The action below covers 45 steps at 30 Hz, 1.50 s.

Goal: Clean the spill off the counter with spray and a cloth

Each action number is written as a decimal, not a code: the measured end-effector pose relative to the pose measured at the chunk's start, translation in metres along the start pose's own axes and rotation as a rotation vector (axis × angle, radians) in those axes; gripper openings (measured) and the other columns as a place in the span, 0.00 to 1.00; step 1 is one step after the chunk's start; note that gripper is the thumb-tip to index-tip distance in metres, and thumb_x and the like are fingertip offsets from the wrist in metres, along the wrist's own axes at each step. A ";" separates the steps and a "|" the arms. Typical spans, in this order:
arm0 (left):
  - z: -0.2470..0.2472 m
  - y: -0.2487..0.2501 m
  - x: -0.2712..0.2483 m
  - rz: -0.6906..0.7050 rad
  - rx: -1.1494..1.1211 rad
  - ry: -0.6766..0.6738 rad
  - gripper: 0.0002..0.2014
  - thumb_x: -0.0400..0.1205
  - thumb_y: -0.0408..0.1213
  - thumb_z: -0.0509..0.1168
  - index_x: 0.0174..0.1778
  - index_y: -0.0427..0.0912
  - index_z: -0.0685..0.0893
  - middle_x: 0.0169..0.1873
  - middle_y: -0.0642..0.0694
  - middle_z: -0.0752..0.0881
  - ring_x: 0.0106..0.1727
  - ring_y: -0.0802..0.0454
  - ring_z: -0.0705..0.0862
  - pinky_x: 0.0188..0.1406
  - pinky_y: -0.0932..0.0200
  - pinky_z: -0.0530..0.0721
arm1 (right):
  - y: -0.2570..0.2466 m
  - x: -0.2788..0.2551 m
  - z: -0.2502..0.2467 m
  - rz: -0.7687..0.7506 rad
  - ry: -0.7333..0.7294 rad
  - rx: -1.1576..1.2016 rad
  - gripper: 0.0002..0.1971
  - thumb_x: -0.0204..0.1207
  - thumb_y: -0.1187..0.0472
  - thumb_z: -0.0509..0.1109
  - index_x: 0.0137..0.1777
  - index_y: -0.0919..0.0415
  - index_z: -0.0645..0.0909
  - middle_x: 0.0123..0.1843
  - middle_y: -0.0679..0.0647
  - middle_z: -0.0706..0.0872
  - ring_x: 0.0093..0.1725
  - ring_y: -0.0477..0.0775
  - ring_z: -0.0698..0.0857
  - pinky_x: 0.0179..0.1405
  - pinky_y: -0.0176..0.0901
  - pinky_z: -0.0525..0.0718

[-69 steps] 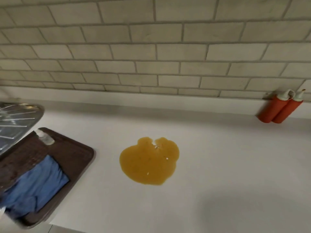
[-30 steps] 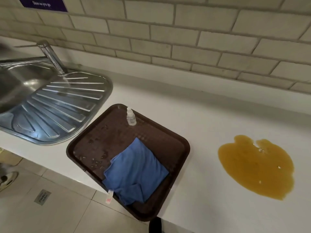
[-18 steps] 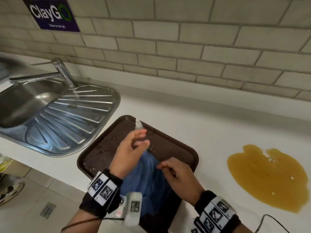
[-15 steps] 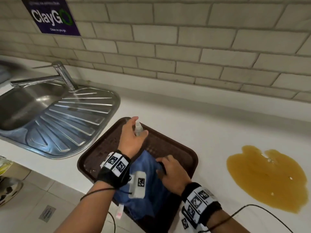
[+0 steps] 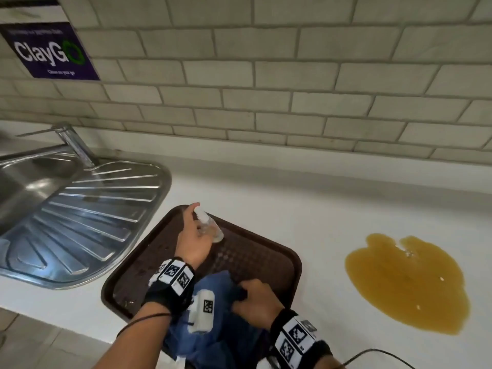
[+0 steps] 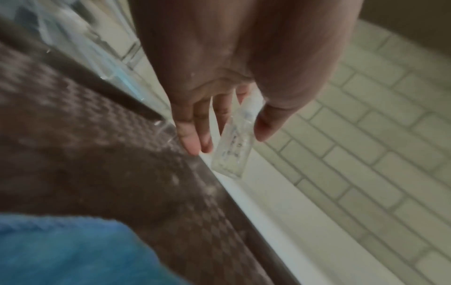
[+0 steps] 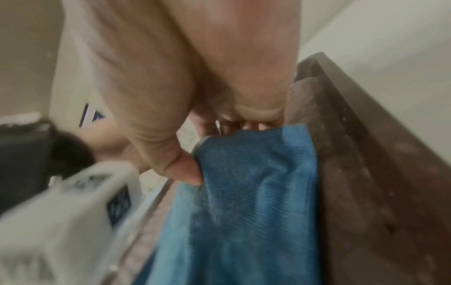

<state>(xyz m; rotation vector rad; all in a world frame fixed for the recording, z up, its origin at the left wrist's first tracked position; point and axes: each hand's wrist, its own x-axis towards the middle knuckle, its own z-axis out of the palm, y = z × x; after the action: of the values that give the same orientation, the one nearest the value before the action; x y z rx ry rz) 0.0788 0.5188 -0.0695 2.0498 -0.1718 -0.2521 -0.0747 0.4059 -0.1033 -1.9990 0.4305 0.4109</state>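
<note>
An amber spill lies on the white counter, to the right of a brown tray. At the tray's far corner my left hand holds a small clear spray bottle between thumb and fingers. The bottle is tilted in that hand. Near the tray's front my right hand grips a bunched blue cloth. Thumb and curled fingers of this hand pinch a fold of the cloth. Part of the cloth is hidden under my left wrist.
A steel sink with a ribbed drainboard and a tap sits left of the tray. The tiled wall carries a purple sign. A cable trails from my right wrist near the counter's front edge.
My left hand has closed round the spray bottle and tipped it. My right hand has gathered the cloth into a bunch. Earlier the view swung left from the spill to the tray.
</note>
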 end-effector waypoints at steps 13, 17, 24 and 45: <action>0.044 0.071 -0.123 0.292 -0.113 -0.271 0.28 0.87 0.33 0.61 0.75 0.72 0.66 0.36 0.43 0.85 0.34 0.38 0.87 0.33 0.41 0.90 | 0.043 -0.132 -0.090 -0.012 -0.038 0.831 0.32 0.62 0.71 0.66 0.68 0.49 0.80 0.60 0.66 0.88 0.57 0.61 0.86 0.54 0.50 0.83; 0.112 0.093 -0.133 0.452 0.177 -0.300 0.26 0.85 0.37 0.61 0.75 0.68 0.68 0.38 0.50 0.81 0.31 0.56 0.80 0.36 0.54 0.79 | 0.087 -0.180 -0.124 -0.016 0.076 0.857 0.33 0.67 0.72 0.64 0.71 0.44 0.77 0.64 0.61 0.88 0.67 0.62 0.84 0.67 0.55 0.80; 0.198 0.123 -0.138 0.548 0.423 -0.212 0.15 0.87 0.38 0.60 0.70 0.51 0.74 0.37 0.49 0.82 0.41 0.39 0.86 0.40 0.54 0.75 | 0.176 -0.257 -0.177 0.087 0.311 0.870 0.31 0.62 0.67 0.65 0.66 0.44 0.82 0.63 0.57 0.89 0.64 0.61 0.86 0.58 0.52 0.85; 0.316 0.194 -0.161 0.645 0.632 -0.253 0.14 0.87 0.43 0.58 0.69 0.56 0.72 0.38 0.51 0.81 0.37 0.44 0.80 0.40 0.53 0.77 | 0.334 -0.307 -0.292 0.510 0.698 -0.260 0.24 0.78 0.58 0.64 0.74 0.46 0.71 0.66 0.52 0.78 0.64 0.57 0.76 0.57 0.51 0.80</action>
<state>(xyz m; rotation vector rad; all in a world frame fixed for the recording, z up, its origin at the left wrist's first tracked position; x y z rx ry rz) -0.1595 0.1954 -0.0261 2.4335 -1.1686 -0.0470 -0.4702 0.0391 -0.0935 -2.2406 1.3988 0.0564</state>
